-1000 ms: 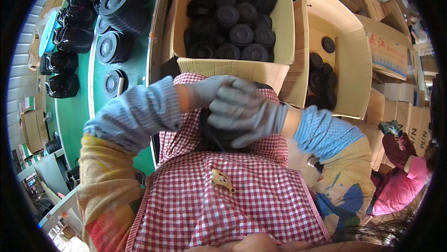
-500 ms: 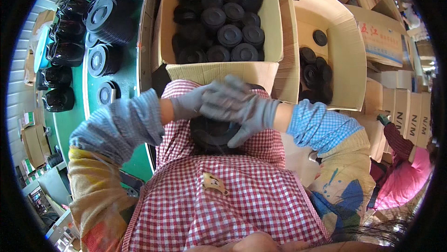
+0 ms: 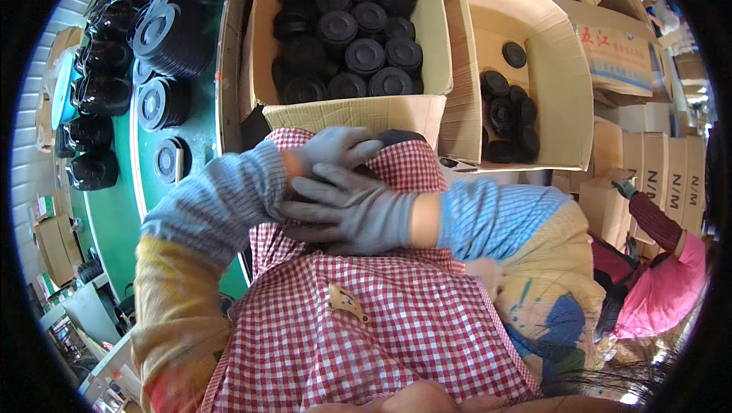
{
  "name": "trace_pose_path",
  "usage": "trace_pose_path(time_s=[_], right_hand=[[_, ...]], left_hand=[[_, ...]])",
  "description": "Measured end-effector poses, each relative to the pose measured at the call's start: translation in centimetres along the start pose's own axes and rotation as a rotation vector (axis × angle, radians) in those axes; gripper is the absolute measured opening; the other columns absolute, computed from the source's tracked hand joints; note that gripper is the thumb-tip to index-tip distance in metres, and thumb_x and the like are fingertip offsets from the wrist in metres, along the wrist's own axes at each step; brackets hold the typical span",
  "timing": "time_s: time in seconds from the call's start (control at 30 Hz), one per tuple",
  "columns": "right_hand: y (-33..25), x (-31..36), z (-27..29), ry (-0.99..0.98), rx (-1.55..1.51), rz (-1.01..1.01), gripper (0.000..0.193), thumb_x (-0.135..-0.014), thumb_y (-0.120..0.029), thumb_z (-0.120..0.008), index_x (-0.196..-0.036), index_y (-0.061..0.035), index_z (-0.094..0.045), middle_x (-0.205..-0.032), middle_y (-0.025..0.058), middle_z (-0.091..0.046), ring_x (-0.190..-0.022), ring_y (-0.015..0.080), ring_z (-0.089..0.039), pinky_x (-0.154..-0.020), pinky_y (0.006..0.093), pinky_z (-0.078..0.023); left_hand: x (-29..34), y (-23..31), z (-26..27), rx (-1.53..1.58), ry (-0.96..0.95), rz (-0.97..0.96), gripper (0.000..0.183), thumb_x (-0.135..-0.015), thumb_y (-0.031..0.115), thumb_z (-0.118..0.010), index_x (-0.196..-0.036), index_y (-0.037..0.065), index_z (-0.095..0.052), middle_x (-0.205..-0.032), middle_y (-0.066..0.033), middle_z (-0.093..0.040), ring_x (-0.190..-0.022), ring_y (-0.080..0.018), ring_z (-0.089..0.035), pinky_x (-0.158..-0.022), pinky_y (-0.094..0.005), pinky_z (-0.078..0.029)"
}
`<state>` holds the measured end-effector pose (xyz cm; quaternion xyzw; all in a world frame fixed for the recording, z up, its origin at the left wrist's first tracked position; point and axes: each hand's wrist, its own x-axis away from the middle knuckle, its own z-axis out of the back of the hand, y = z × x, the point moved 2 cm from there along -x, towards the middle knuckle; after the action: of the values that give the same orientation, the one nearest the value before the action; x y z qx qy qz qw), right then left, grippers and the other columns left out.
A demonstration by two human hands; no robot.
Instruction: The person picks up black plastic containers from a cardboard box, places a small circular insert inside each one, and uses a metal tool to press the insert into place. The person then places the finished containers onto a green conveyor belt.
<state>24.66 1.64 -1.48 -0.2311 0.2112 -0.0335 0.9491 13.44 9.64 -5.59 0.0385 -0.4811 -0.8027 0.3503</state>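
Observation:
Both my hands wear grey gloves and meet over my lap. My left hand [image 3: 334, 147] lies on the far side with its fingers bent together toward the right; what they hold, if anything, is hidden. Just nearer to me, my right hand [image 3: 354, 211] is spread flat, palm down, its fingers pointing left over my left wrist. A small dark patch of a black round piece [image 3: 365, 172] shows between the hands; the rest of it is covered. Beneath them is my red-and-white checked apron [image 3: 366, 329].
Ahead stands a cardboard box [image 3: 354, 112] with stacks of black round discs [image 3: 365, 55]. Another carton [image 3: 560, 70], at its right, has several loose discs [image 3: 502, 114]. On the left, a green table [image 3: 114, 218] bears disc stacks [image 3: 162, 102] and glossy black pots [image 3: 94, 170]. A person in pink [image 3: 663, 291] is at right.
My right hand has moved left and nearer to me, now spread over the black round piece, which showed plainly before. My left hand has turned so its bent fingers point right. The view has shifted slightly.

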Motion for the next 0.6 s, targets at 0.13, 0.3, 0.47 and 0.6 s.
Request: trace_pose_path(time_s=[0.13,0.3,0.47,0.6], right_hand=[[-2.6,-1.9,-2.1,0.212,0.441,-0.054,0.051,-0.086,-0.031,-0.056,-0.136,-0.0332,-0.058,-0.15,0.0113,-0.047,-0.143,0.0371,-0.039,-0.121,0.0625,-0.021],[5.3,3.9,-2.6,-0.083,-0.465,-0.076,0.061,-0.081,-0.049,-0.067,-0.137,-0.0264,-0.061,-0.155,0.0143,-0.042,-0.146,0.0376,-0.034,-0.12,0.0638,-0.02],[-1.5,-1.4,-1.1,-0.085,0.311,-0.013,0.052,-0.093,-0.043,-0.059,-0.144,-0.032,-0.056,-0.162,0.0058,-0.035,-0.148,0.0352,-0.031,-0.12,0.064,-0.015],[2.5,2.2,1.9,0.066,0.07,0.047,0.033,-0.096,-0.039,-0.055,-0.123,-0.025,-0.069,-0.149,0.008,-0.05,-0.136,0.025,-0.047,-0.114,0.0511,-0.037]], left_hand=[[-2.8,3.6,-0.3,-0.269,-0.041,-0.09,0.04,-0.101,0.044,-0.056,-0.1,0.006,-0.07,-0.093,-0.0215,-0.069,-0.087,-0.0374,-0.069,-0.074,-0.046,-0.054],[2.4,-0.9,-1.1,0.641,-0.016,0.137,0.03,-0.1,0.031,-0.058,-0.114,0.006,-0.068,-0.115,-0.0092,-0.068,-0.099,-0.0219,-0.069,-0.083,-0.0383,-0.058],[-1.6,2.0,0.0,-0.205,-0.071,0.017,0.033,-0.096,0.039,-0.064,-0.105,0.008,-0.072,-0.089,-0.024,-0.067,-0.087,-0.0351,-0.07,-0.079,-0.0457,-0.055],[1.0,-2.5,-0.7,-0.074,0.02,-0.366,0.025,-0.095,0.028,-0.065,-0.115,0.013,-0.072,-0.106,-0.0122,-0.07,-0.098,-0.0287,-0.07,-0.089,-0.042,-0.055]])
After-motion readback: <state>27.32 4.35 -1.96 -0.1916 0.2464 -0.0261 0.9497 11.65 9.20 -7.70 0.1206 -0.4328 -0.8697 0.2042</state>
